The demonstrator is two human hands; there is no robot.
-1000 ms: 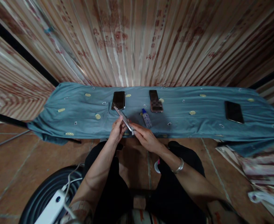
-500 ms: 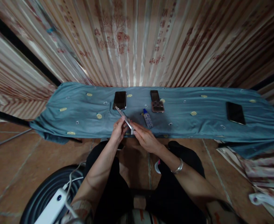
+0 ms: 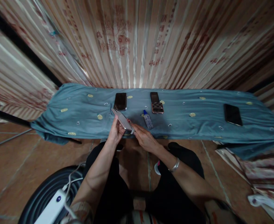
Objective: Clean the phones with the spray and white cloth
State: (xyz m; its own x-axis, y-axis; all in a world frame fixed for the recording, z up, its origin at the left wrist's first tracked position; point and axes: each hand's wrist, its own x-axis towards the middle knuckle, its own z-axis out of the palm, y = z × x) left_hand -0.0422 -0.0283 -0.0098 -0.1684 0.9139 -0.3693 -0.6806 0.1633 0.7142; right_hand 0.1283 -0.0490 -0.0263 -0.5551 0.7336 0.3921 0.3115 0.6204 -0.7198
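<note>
My left hand is closed around a silver smartphone, which is tilted above the front edge of the cloth-covered bench. At the phone's lower right end, my right hand pinches a small pale grey piece against or beside it; its kind is too small to make out. Just beyond the phone's upper end lies a black-screened phone. To the right of the hands, a small bottle with a blue cap lies on the cloth. An unfolded flip phone rests behind that bottle.
Blue patterned cloth covers the long narrow bench. A dark tablet-like device lies toward its right end. A pleated curtain hangs behind. On the floor at lower left, a white power strip sits over a black coiled object.
The silver smartphone has been turned so that more of its broad face shows. My left hand has shifted slightly left, and my right hand stays at the phone's lower end.
</note>
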